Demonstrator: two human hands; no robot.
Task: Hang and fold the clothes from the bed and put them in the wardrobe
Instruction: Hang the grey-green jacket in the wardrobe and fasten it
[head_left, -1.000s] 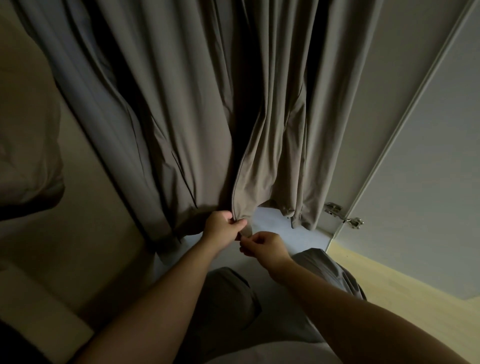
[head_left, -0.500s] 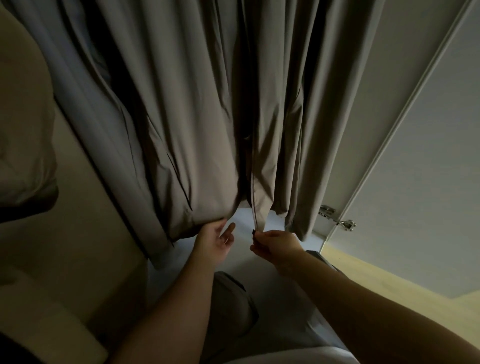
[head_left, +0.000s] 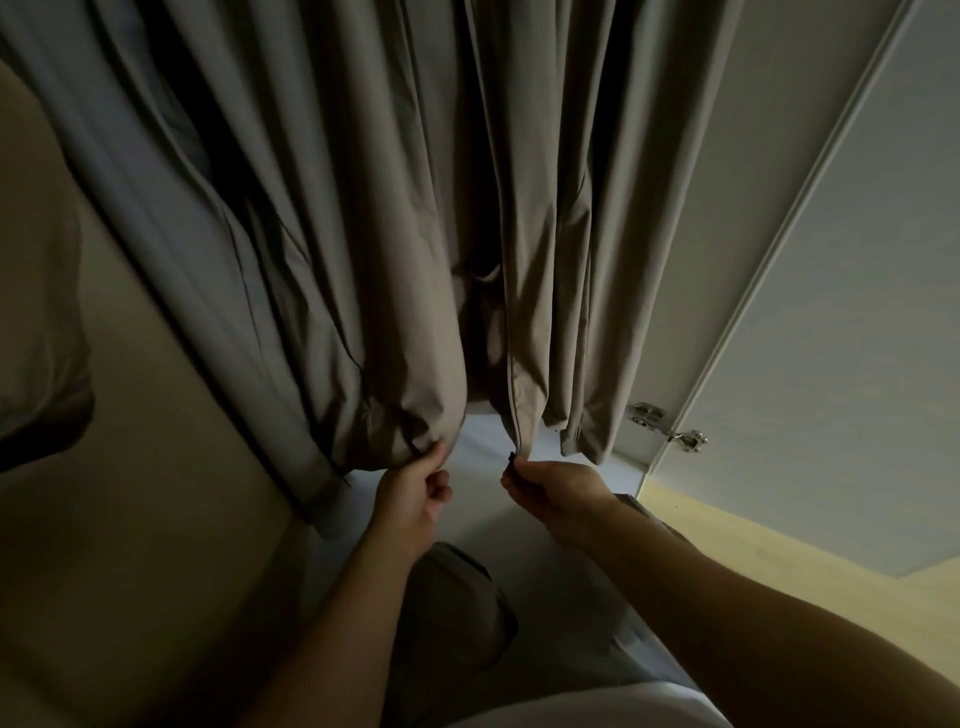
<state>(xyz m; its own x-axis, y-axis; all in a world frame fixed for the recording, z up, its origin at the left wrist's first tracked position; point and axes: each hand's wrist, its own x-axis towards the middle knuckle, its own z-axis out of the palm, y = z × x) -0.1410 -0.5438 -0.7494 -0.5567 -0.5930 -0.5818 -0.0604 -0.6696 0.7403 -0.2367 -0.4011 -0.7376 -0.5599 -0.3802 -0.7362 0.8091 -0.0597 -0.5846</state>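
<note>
Left hand (head_left: 415, 491) grips the jacket hem (head_left: 395, 436); right hand (head_left: 556, 491) pinches the zipper end (head_left: 511, 458) just beside it; I read the zipper as vertical.

Pale wooden floor (head_left: 753, 525) at right, grey trousers (head_left: 457, 613) (the person's own) below

Hanging garment (head_left: 363, 208): plain taupe, grey-brown in the dim light, no print, with the front edge seam a shade darker. Zip pull (head_left: 511, 458): black or near it, the light being too poor to be sure. Wardrobe door (head_left: 857, 312): flat pale grey-white. Hinge (head_left: 688, 439): silvery metal. Floor (head_left: 753, 535): pale yellow wood tone. Wardrobe side panel (head_left: 156, 519): plain beige. Wardrobe base (head_left: 483, 434): pale bluish white. Trousers (head_left: 452, 613): taupe, close to the garment's shade.
</note>
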